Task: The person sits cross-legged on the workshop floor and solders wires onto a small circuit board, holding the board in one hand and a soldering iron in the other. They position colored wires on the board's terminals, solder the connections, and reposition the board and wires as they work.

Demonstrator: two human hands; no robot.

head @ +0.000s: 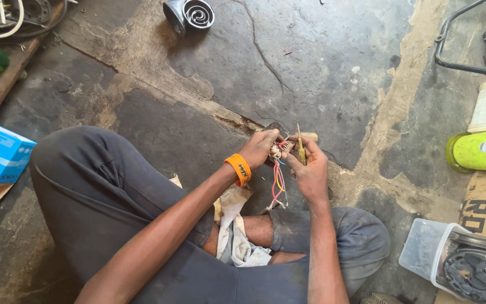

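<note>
- Floor (322, 67): dark, cracked concrete, patched with paler, worn strips.
- Wooden plank (12, 70) is seen at upper left.
- Flattened cardboard (482, 205) is laid at the right edge.
- Daylight falls evenly; no walls or windows are visible.

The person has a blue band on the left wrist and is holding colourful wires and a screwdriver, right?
Not quite. The head view shows the wristband on the left wrist is orange, not blue. The rest holds: the left hand and right hand hold colourful wires and a screwdriver.
</note>
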